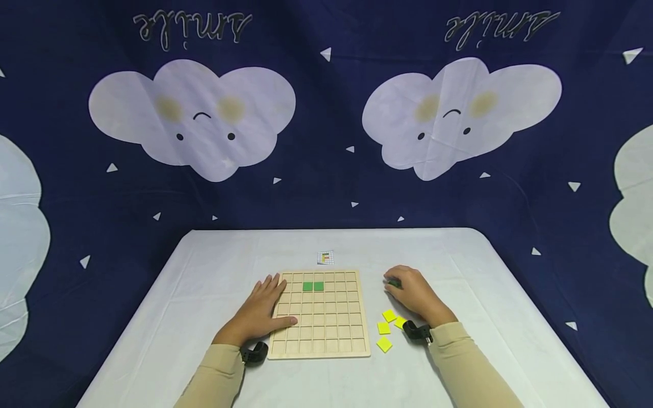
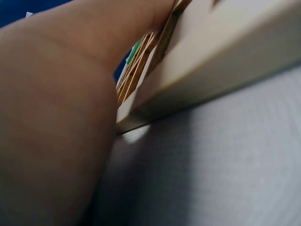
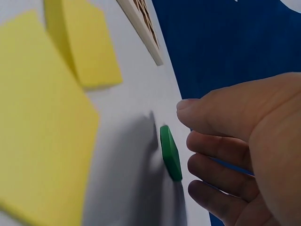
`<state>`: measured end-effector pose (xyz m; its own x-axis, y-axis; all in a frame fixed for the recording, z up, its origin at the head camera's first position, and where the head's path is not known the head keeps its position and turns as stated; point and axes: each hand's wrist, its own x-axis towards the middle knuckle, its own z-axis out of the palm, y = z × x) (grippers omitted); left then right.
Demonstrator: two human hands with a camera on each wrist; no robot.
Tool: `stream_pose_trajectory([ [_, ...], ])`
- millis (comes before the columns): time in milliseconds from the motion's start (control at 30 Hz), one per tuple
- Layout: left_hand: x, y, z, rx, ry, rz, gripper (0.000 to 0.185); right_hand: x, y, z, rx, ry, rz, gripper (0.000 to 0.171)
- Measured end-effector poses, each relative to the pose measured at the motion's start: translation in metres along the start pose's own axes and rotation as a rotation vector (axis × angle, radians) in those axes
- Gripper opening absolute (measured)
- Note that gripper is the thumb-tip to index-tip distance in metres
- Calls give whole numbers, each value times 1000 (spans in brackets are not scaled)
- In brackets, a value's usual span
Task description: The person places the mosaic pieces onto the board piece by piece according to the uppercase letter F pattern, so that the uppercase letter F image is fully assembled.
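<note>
On the right side of the table, the right hand (image 1: 415, 294) lay with its fingers curled over a green tile (image 3: 170, 153); the right wrist view showed the fingertips (image 3: 207, 146) just beside the tile's edge, and whether they pinched it could not be told. Nearer the person and just left of that hand, four yellow tiles (image 1: 389, 327) lay loose on the white tablecloth (image 1: 204, 283). At the left edge of the wooden grid board (image 1: 321, 334), the left hand (image 1: 262, 311) rested flat and relaxed, fingers straight, with the thumb lying over the board's near-left cells. Two green tiles (image 1: 313, 286) sat side by side in the board's second row from the far edge. Beyond the far edge of the board lay a small pattern card (image 1: 326, 258). Behind the table hung a dark blue cloth (image 1: 326, 187) printed with white clouds.
</note>
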<state>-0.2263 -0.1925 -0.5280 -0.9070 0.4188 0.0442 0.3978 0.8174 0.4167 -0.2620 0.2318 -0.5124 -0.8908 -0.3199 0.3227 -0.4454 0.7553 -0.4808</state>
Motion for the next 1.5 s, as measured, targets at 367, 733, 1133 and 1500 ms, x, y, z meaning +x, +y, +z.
stream_pose_trajectory([
  [367, 0, 1, -1, 3, -7, -6, 113, -4, 5, -4, -13, -26, -12, 28],
  [733, 0, 0, -1, 1, 9, 9, 113, -5, 7, -5, -49, -21, -6, 17],
  [1133, -1, 2, -3, -4, 6, 2, 112, -5, 6, -2, -43, -28, 26, 12],
  [1500, -4, 3, -1, -14, 48, 25, 109, -6, 7, -3, -48, -30, 18, 12],
])
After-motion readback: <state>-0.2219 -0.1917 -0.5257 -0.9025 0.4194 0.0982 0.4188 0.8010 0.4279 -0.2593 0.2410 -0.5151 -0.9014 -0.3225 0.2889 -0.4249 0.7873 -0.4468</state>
